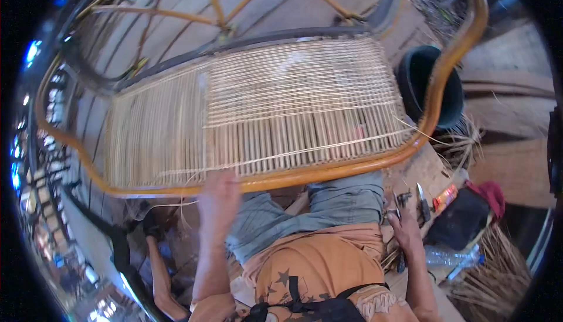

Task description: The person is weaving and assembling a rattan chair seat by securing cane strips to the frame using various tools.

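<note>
Head view, and across the lap is set a cane seat panel (305, 96), its near edge bordered by a honey-brown rail (328, 175), glossy and bent in one smooth curve; it seems to be propped there so that the weave can be reached by both arms. At that near edge, left of the middle, the left hand (220, 190) is caught in a blur, fingers bunched rather than spread; whether anything is pinched in it cannot be told. Just beside it, a thin pale strand (170, 205) is left dangling below the rail.

Over to the right now! Past the panel's near right corner, the right hand (404, 226) is held low, fingers partly curled at a small dark metal tool (403, 199); how firmly it is gripped cannot be made out. Close by, a slim knife (423, 199) and a shiny red packet (446, 196) are laid, probably for quick reach.

And the texture: stiff, straight slats are ranked side by side, crossed toward the far right corner by fine straw-coloured strands, tightly packed. Beyond the right edge, a smooth dark green bucket (451, 102) is partly hidden by the rail.
</note>
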The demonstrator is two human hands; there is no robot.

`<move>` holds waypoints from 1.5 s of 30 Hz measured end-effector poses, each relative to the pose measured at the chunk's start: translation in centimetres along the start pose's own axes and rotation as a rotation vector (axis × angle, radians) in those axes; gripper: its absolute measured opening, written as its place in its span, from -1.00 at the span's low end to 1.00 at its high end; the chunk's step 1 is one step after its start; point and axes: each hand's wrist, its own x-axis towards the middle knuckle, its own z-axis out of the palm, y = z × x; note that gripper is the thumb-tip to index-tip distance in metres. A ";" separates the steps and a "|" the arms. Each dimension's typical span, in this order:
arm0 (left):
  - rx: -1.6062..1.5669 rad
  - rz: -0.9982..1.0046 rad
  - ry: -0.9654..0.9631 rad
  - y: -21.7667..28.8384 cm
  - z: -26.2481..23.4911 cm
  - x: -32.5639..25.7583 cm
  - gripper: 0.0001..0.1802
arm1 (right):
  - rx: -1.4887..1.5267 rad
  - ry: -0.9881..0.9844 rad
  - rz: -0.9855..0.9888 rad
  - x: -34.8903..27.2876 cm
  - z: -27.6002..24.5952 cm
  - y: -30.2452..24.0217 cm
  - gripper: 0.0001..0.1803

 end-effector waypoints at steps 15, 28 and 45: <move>-0.951 0.242 -0.415 16.4 10.8 -5.7 -0.82 | 1.246 -0.139 -0.336 0.4 5.2 -5.1 -0.68; -0.365 0.733 -0.261 16.0 11.4 -4.7 -0.72 | 1.008 0.229 -0.229 0.7 -0.4 -1.4 -0.85; -0.257 -0.097 -0.025 3.1 3.8 -0.9 -0.80 | 0.391 0.595 -0.539 20.5 -8.2 -7.7 -0.83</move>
